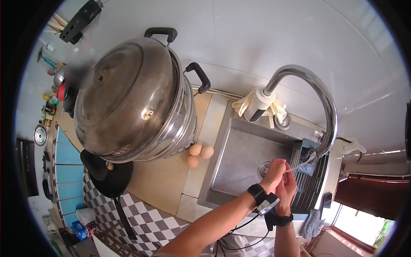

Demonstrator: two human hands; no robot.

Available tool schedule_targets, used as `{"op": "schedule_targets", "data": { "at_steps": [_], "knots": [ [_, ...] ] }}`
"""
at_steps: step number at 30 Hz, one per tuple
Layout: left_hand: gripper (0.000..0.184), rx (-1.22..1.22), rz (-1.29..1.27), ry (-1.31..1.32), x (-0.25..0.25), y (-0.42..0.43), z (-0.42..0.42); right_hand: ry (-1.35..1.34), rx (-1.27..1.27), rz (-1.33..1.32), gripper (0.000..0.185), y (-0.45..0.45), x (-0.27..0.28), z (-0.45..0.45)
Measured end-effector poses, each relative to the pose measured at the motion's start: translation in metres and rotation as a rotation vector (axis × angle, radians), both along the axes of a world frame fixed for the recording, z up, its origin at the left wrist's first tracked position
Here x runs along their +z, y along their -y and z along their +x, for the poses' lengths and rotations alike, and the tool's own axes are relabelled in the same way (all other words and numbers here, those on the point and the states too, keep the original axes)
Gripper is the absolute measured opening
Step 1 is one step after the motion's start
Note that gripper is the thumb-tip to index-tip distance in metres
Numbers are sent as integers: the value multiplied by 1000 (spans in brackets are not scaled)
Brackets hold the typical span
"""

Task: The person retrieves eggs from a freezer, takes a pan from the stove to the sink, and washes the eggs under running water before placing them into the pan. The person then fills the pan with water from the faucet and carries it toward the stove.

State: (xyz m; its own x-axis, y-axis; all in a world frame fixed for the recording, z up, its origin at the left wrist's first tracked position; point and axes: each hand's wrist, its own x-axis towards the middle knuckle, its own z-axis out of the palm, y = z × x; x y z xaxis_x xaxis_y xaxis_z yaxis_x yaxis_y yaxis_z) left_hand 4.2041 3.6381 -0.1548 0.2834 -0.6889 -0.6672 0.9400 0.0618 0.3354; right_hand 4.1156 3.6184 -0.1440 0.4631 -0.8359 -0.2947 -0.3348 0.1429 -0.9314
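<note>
Both of my hands are over the right part of the metal sink (239, 160), close to the drain (263, 170). My left hand (272, 176) is closed, with its fingers bent against the right one. My right hand (287, 185) is also closed and touches the left at the fingers. A pale, clear streak, apparently water, runs from the spout of the chrome faucet (332, 107) to the fingertips. Whatever may be between the fingers is hidden. A black wristband with a small grey device (267, 204) is on my left wrist, and a black band (283, 220) is on my right.
Left of the sink, three brown eggs (193, 161) lie beside a large lidded steamer pot (128, 103). A black frying pan (109, 180) sits in front of the pot. Behind the sink stands a white bottle (259, 103) with pale gloves. A dark drying rack (306, 184) covers the sink's right side.
</note>
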Motion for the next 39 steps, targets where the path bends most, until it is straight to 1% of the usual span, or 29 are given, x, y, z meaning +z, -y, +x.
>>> {"op": "schedule_targets", "data": {
  "at_steps": [1, 3, 4, 5, 6, 7, 9, 10, 11, 12, 13, 15, 16, 18, 19, 22, 23, 24, 26, 27, 28, 30, 31, 32, 34, 35, 37, 38, 39],
  "knots": [
    [22, -3, -10, -52, 0, 2, 0, -1, 1, -1, 48, 0, 1, 0],
    [24, -22, -20, -61, -1, 6, 2, 103, 1, -111, 48, 0, 2, 2],
    [27, -42, -30, -69, -5, 7, 3, 102, 2, -111, 48, 0, 2, 1],
    [27, -42, -29, -70, -10, 7, 4, 165, 19, -69, 48, 1, 2, -2],
    [29, -124, -102, -59, -16, 7, 7, 228, 35, -28, 47, 1, 3, -3],
    [32, -207, -175, -47, -18, 6, 8, 226, 34, -28, 47, 0, 6, -3],
    [32, -203, -167, -12, -19, 8, 7, 445, -43, 204, 38, -2, 12, 2],
    [32, -198, -158, 25, -16, 8, 8, 443, -40, 204, 38, -3, 14, 6],
    [32, -194, -159, 23, -12, 7, 8, 429, -81, 235, 32, -3, 17, 10],
    [31, -155, -149, -58, -8, 6, 7, 414, -122, 265, 26, -3, 18, 12],
    [29, -118, -139, -140, -7, 6, 6, 412, -120, 264, 26, -3, 15, 12],
    [26, -105, -151, -153, -9, 7, 6, 353, -144, 157, 19, -2, 0, 9],
    [24, -94, -160, -166, -13, 9, 5, 349, -143, 157, 19, 1, -7, 6],
    [23, -49, -184, -153, -22, 17, -8, 202, -123, -58, 32, 9, -20, -1],
    [21, -5, -210, -131, -19, 17, -7, 193, -212, -123, 30, 10, -23, 4],
    [23, -70, -269, -75, -15, 7, -2, 190, -183, -108, 34, 12, -19, 5],
    [20, -74, -221, -49, -12, 3, 0, 123, -189, -173, 34, 11, -21, 5],
    [20, -72, -223, -52, -14, -1, 2, 121, -188, -175, 34, 9, -21, 4],
    [17, -47, -79, 75, -26, -8, 5, -109, -61, -284, 30, -3, -11, 9],
    [20, -49, 20, 220, -31, -14, 7, -99, -71, -309, 26, -12, -7, 17],
    [26, -81, 68, 259, -27, -28, 16, 8, -59, -283, 24, -21, -14, 22],
    [29, -192, 180, 290, -29, -57, 33, -2, 19, -157, 22, -34, -17, 25],
    [29, -206, 236, 271, -32, -71, 38, 39, 48, -91, 21, -40, -25, 27],
    [30, -223, 291, 253, -36, -85, 39, -40, 139, -50, 24, -41, -34, 24],
    [29, -201, 339, 337, -43, -117, 37, -256, 202, -8, 30, -50, -46, 28],
    [30, -234, 331, 376, -45, -137, 37, -255, 192, -5, 30, -55, -46, 34],
    [36, -307, 300, 456, -42, -174, 42, -235, 402, -111, 32, -62, -42, 54],
    [37, -363, 311, 487, -40, -189, 45, -233, 392, -111, 32, -66, -37, 66],
    [37, -320, 268, 548, -39, -204, 44, -192, 442, -106, 30, -71, -29, 79]
  ]
}}
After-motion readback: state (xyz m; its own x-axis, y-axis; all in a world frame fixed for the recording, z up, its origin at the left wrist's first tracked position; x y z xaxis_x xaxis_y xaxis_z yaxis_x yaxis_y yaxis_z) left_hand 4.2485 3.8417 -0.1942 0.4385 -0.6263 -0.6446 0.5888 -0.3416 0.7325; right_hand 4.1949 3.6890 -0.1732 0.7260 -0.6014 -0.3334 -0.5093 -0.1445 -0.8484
